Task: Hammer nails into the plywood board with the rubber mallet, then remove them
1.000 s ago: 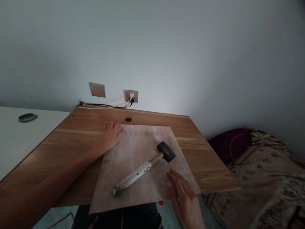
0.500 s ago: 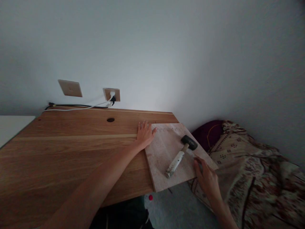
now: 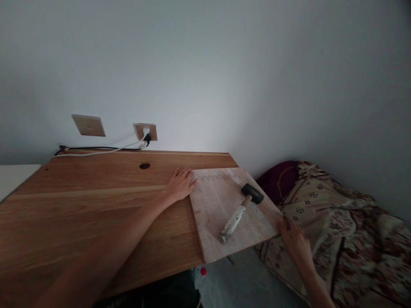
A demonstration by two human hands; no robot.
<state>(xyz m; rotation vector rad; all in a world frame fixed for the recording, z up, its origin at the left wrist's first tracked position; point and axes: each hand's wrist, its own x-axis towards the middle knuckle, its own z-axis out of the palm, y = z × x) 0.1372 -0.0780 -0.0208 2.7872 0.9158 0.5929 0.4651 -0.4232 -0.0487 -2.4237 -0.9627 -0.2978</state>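
Note:
A square, pale wooden board [image 3: 208, 222] lies on the right end of the brown desk [image 3: 122, 214], its right part jutting past the desk's end. On the board rests a mallet [image 3: 234, 220], with a black head and a worn white handle pointing toward me. My left hand [image 3: 180, 184] lies at the board's far left corner, fingers stretched out and thumb touching the board's edge. At the board's right corner, my right hand [image 3: 296, 241] has its fingers closed on the edge; the fingertips are partly hidden.
A wall socket [image 3: 145, 132] with plugs and cables stands behind the desk, beside a blank wall plate [image 3: 89, 125]. A round cable hole [image 3: 144, 166] pierces the desktop. Patterned bedding [image 3: 334, 226] and a purple cushion [image 3: 278, 182] lie right. A red-capped bottle [image 3: 199, 273] is below.
My right hand has moved right, from beside the mallet to the board's right corner. My left hand has slid left to the board's edge. The mallet still lies on the board.

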